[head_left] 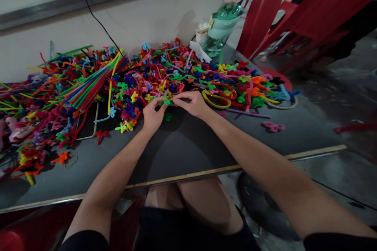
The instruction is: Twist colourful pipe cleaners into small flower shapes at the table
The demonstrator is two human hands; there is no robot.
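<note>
Between my two hands, just above the dark tabletop, is a small green pipe-cleaner shape with bent loops. My left hand pinches its left side between thumb and fingertips. From the right, the fingers of my right hand close on its other edge, fingertips nearly meeting those of the left. Another green pipe-cleaner piece lies on the table just below the hands. Behind them spreads a heap of twisted pipe-cleaner shapes in many colours.
A bundle of straight pipe cleaners leans on the heap at left. A green bottle and a white cup stand at the back by the wall. Red chairs are at the right. A pink looped piece lies near the table's right end.
</note>
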